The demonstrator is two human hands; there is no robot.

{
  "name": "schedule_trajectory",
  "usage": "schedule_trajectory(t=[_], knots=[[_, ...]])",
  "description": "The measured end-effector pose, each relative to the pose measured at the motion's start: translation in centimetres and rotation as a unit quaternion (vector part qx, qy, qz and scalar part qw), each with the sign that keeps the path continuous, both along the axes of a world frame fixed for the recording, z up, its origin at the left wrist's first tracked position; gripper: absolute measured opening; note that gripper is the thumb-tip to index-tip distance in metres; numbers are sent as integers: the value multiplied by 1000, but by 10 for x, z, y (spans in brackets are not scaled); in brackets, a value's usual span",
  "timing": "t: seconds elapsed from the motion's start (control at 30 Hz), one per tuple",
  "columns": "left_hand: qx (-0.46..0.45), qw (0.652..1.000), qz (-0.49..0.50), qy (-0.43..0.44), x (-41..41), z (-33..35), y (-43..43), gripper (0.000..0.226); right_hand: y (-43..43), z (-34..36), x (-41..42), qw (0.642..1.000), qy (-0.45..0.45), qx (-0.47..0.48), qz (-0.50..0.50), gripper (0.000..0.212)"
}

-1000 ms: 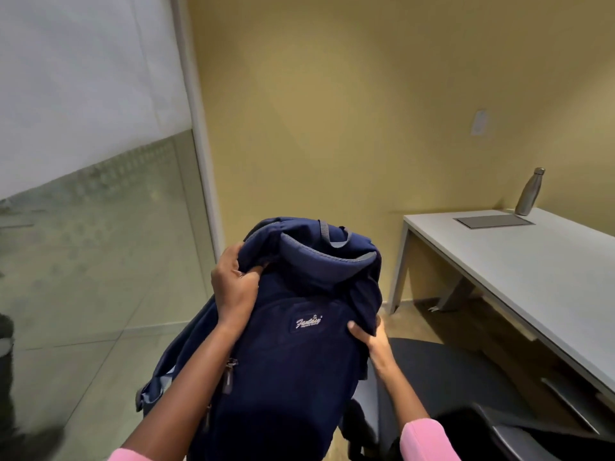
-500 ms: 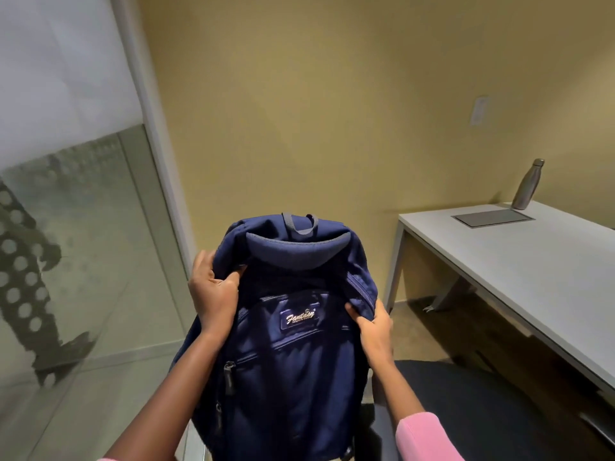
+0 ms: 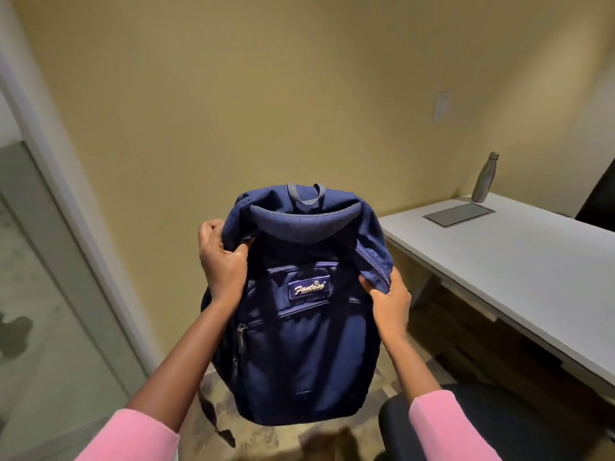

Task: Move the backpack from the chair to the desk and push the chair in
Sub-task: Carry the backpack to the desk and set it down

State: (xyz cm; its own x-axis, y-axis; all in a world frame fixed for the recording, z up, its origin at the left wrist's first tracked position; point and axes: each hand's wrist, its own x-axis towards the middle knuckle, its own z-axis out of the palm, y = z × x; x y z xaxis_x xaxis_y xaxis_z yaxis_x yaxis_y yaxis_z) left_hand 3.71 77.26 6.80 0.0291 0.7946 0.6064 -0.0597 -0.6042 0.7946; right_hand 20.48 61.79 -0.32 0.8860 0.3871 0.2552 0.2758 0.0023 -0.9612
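Observation:
A navy blue backpack (image 3: 299,327) hangs upright in the air in front of me, clear of the floor and chair. My left hand (image 3: 223,261) grips its upper left side. My right hand (image 3: 387,301) pinches the fabric by the zipper on its right side. The black chair seat (image 3: 466,424) shows at the lower right, below and right of the bag. The white desk (image 3: 519,261) stretches along the right, its near corner just right of the backpack's top.
A steel bottle (image 3: 485,177) and a grey pad (image 3: 458,213) sit at the desk's far end. Another dark chair back (image 3: 599,197) shows at the right edge. A yellow wall is ahead, and a glass partition (image 3: 40,294) stands at the left.
The backpack has been lifted higher and now hangs free of the chair. The view has swung right, bringing the bag closer to the desk corner.

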Motion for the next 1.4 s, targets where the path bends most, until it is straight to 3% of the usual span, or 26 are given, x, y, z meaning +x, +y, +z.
schedule_trajectory(t=[0.2,0.33,0.53,0.77,0.87,0.97,1.4], knots=[[-33,996,-77,16,70,7,66,46,43,10,56,999,-21,0,-43,24],[-43,994,-90,41,126,2,100,31,68,5,104,996,-33,-4,-81,22],[-51,987,-144,51,213,-1,147,25,104,8,183,993,-32,0,-111,24],[36,982,-187,12,320,17,200,73,149,23,281,985,-63,15,-158,25],[46,975,-217,13,370,23,224,72,170,30,327,981,-67,29,-182,26],[13,965,-263,14,420,29,252,56,192,42,372,975,-80,34,-204,22],[26,950,-311,-2,621,81,314,55,256,108,559,953,-143,33,-266,31]])
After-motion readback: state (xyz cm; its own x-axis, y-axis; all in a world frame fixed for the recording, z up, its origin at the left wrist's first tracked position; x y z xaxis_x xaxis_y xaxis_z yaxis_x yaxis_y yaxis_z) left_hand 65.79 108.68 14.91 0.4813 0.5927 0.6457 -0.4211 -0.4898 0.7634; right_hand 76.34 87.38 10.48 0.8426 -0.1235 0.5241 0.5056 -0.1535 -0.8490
